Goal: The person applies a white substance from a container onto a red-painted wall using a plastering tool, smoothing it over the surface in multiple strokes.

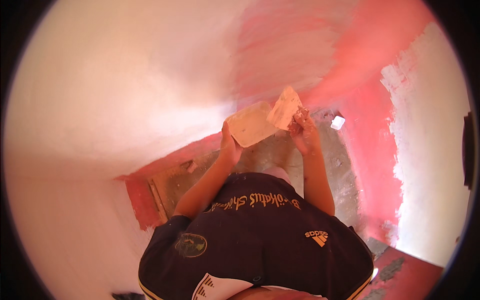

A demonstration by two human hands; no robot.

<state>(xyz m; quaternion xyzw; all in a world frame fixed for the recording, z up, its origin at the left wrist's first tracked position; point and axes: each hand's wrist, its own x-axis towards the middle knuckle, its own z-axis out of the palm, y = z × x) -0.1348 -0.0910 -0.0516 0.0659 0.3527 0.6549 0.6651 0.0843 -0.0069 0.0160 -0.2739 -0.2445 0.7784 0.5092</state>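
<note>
My left hand (230,145) is closed on the near left edge of a shallow, pale rectangular tray (251,125) with rounded corners. In my right hand (306,135) is a putty knife (285,109), its broad blade covered in pale putty. The fingers of that hand are smeared with the same material. The blade stands tilted up beside the tray's right end and overlaps its edge in the picture; whether the two touch, I cannot tell. The knife's handle is hidden inside my right hand.
Ahead rises a wall (165,70), pale on the left and streaked pink on the right. Another pink wall (372,145) at the right has a rough white coat. A small white object (337,122) lies near the corner of the stained floor (330,165).
</note>
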